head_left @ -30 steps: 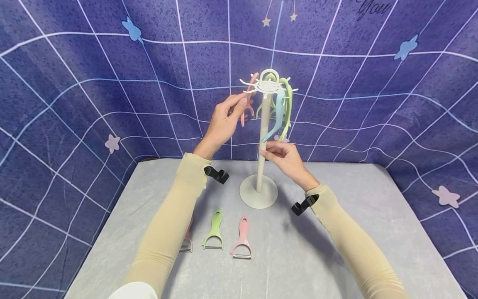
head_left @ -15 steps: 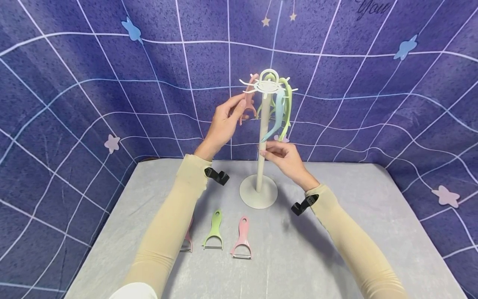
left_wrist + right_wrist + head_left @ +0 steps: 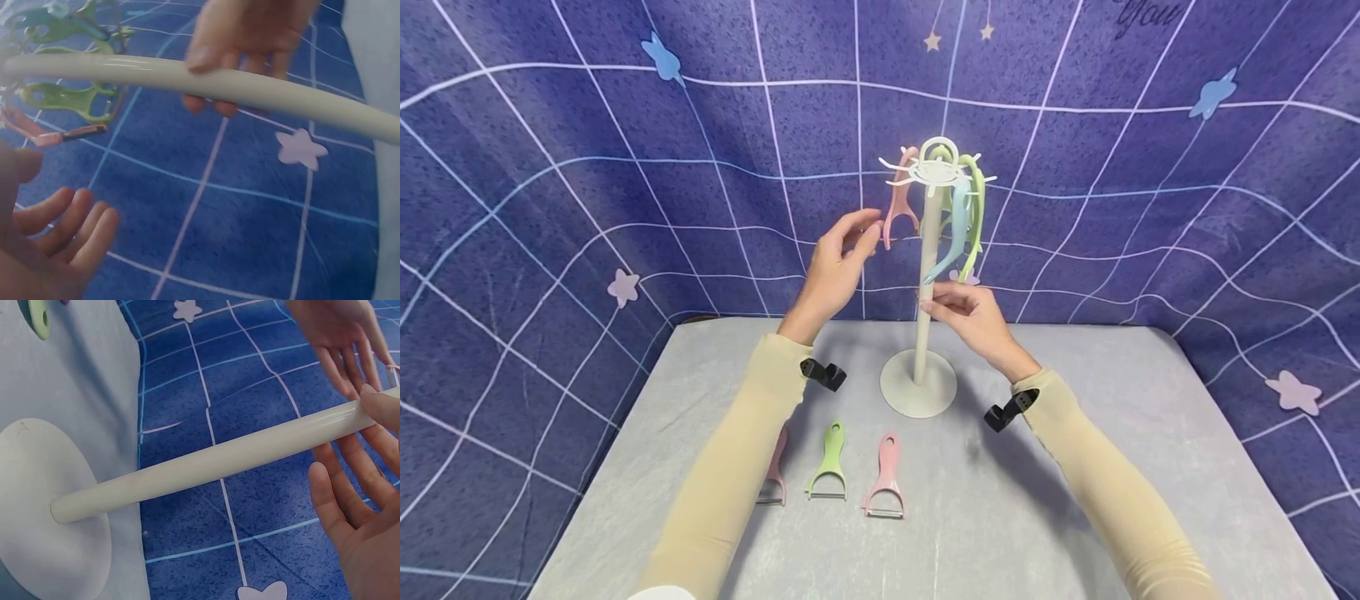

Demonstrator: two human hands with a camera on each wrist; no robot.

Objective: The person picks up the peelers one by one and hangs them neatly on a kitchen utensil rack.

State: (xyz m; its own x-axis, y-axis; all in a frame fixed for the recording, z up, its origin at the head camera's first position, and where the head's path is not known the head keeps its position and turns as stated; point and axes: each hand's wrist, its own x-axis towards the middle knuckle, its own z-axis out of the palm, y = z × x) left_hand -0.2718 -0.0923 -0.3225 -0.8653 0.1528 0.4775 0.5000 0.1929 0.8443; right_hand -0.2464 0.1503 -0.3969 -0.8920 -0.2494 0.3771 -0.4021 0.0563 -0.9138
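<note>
A white stand [image 3: 922, 333] with a round base and a ring of hooks on top stands upright on the table. My right hand [image 3: 972, 321] pinches its pole between thumb and fingers, below the hanging peelers. From a hook on the left side hangs a pink peeler [image 3: 900, 200]. My left hand [image 3: 841, 254] is just left of that peeler, fingers loosely bent and holding nothing; the left wrist view shows a gap between the fingers and the pink peeler [image 3: 44, 134]. A blue peeler [image 3: 958, 225] and green peelers [image 3: 977, 212] hang on the stand's right and back.
On the grey table [image 3: 1037, 517] in front of the stand lie a green peeler [image 3: 832, 458] and a pink peeler [image 3: 887, 471]. Another pink peeler [image 3: 777, 471] is partly covered by the left sleeve. A blue patterned cloth [image 3: 737, 125] rises behind the table.
My left hand has let go of the pink peeler and drawn back left and down. The peeler now hangs freely from the hook. The right hand keeps its place on the pole.
</note>
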